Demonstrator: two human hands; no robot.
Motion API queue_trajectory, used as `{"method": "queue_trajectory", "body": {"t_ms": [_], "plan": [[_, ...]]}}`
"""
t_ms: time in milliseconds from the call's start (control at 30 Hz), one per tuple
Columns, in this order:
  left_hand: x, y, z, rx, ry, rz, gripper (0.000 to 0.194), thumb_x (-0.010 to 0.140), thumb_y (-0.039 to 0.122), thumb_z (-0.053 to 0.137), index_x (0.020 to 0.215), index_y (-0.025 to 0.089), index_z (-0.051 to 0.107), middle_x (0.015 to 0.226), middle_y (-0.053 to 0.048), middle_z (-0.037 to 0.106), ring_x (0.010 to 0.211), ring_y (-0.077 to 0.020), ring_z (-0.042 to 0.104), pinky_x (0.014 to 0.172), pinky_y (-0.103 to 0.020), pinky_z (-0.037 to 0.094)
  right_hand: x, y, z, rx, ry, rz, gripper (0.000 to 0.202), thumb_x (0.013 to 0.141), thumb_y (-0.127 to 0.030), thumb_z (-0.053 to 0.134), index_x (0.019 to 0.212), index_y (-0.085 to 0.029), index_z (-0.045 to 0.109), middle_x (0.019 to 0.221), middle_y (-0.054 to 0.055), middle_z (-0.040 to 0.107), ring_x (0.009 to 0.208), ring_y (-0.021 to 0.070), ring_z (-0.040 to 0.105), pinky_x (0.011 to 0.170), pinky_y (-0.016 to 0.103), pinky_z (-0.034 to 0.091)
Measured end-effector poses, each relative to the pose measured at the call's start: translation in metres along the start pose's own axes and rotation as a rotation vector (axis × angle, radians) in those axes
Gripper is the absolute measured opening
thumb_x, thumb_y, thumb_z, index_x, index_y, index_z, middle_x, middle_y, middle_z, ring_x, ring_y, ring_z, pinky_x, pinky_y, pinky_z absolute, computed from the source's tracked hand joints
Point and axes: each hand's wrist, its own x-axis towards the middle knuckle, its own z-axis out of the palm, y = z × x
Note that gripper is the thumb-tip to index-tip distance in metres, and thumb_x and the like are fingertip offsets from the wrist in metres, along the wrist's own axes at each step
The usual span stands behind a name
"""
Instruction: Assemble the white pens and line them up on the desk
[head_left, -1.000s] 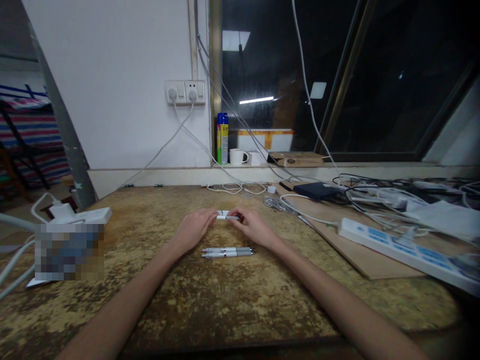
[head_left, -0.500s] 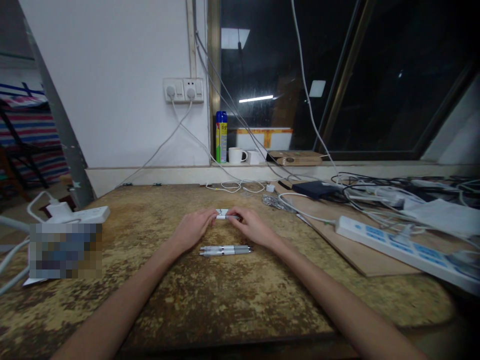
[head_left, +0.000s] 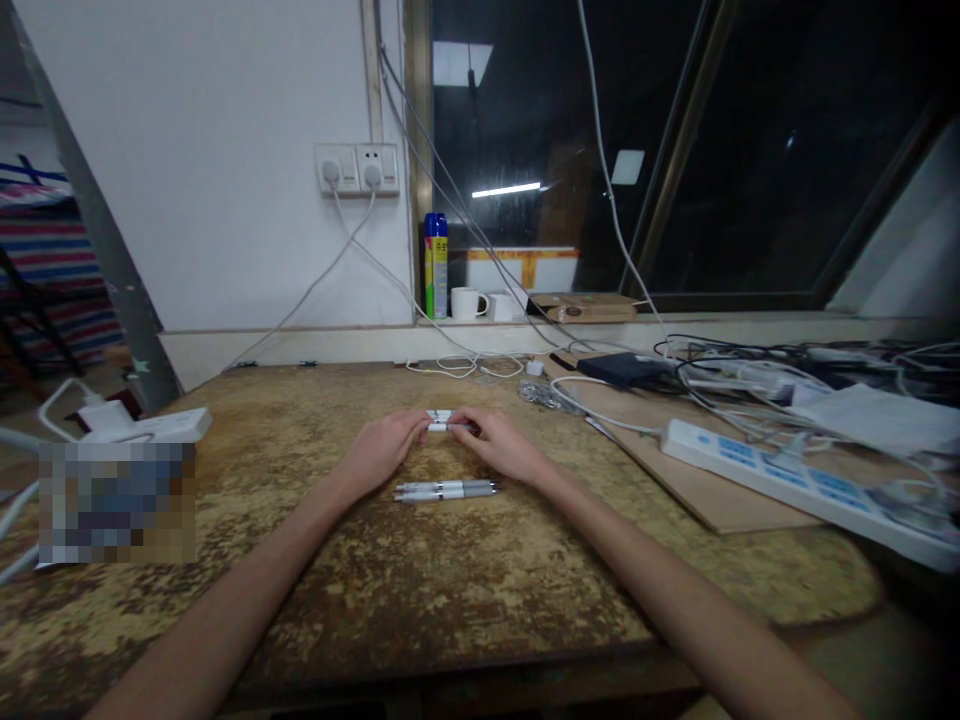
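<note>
Two slender white-and-grey plastic pens (head_left: 453, 490) are lying side by side on the worn, yellow-brown wooden bench (head_left: 360, 600), running roughly parallel to its near edge, between that edge and the hands. Farther toward the far edge, the bare left hand (head_left: 384, 450) and the bare right hand (head_left: 499, 445) are meeting over a small group of white plastic pens (head_left: 438, 427), also lying crosswise. The left thumb and fingers are closing around the left ends; the right thumb and fingers are pinching the right ends, nearly shut. Fingers are hiding the tips, so the exact number of pens and the firmness of the grip cannot be told.

As judged here, the near pair is resting aligned and released, while the far group is appearing nearly even but not yet let go. Compared with the earlier frame, the whole view is sitting slightly higher and farther left; hands and pens are keeping the same arrangement.
</note>
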Motion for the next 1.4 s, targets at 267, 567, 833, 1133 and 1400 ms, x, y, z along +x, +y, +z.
{"method": "queue_trajectory", "body": {"t_ms": [267,567,833,1133,1400], "plan": [[-0.0016,0.001,-0.0019,-0.009,0.01,-0.021,0.033,0.105,0.034,0.031,0.098,0.022,0.061,0.095,-0.005,0.07,0.087,-0.0205,0.065,0.076,-0.029,0.045,0.0032,0.0019,0.0036,0.116,0.09,0.023,0.02,0.092,-0.03,0.061,0.108,-0.019,0.067,0.098,0.006,0.072,0.088,0.0186,0.065,0.078,0.028,0.047],[-0.0022,0.0022,-0.0007,-0.049,0.02,-0.013,0.03,0.105,0.032,0.033,0.101,0.022,0.062,0.1,-0.005,0.07,0.092,-0.0206,0.065,0.08,-0.03,0.046,0.0022,0.0032,0.0038,0.161,0.019,0.082,0.022,0.095,-0.033,0.057,0.102,-0.018,0.07,0.09,0.004,0.074,0.079,0.0174,0.066,0.072,0.027,0.047],[-0.0018,0.0052,-0.002,-0.074,0.032,-0.021,0.032,0.105,0.033,0.032,0.1,0.023,0.062,0.099,-0.005,0.07,0.092,-0.0206,0.065,0.082,-0.03,0.047,0.0044,0.0061,0.0053,0.213,0.066,0.096,0.022,0.095,-0.034,0.055,0.101,-0.018,0.07,0.093,0.005,0.074,0.084,0.018,0.066,0.078,0.029,0.049],[-0.002,0.0059,-0.0008,-0.077,0.029,-0.041,0.032,0.105,0.033,0.032,0.1,0.024,0.062,0.098,-0.003,0.071,0.092,-0.0209,0.067,0.081,-0.03,0.047,0.0055,0.0061,0.007,0.29,0.109,0.058,0.017,0.088,-0.031,0.062,0.099,-0.019,0.065,0.096,0.004,0.071,0.09,0.0183,0.065,0.082,0.03,0.05],[-0.0034,0.0044,0.0017,-0.095,0.043,-0.051,0.034,0.105,0.035,0.032,0.1,0.024,0.064,0.108,-0.003,0.072,0.098,-0.022,0.067,0.087,-0.032,0.047,0.0046,0.0071,0.0077,0.328,0.11,0.063,0.021,0.087,-0.035,0.064,0.099,-0.018,0.068,0.097,0.006,0.072,0.089,0.0185,0.066,0.086,0.032,0.051]]}}
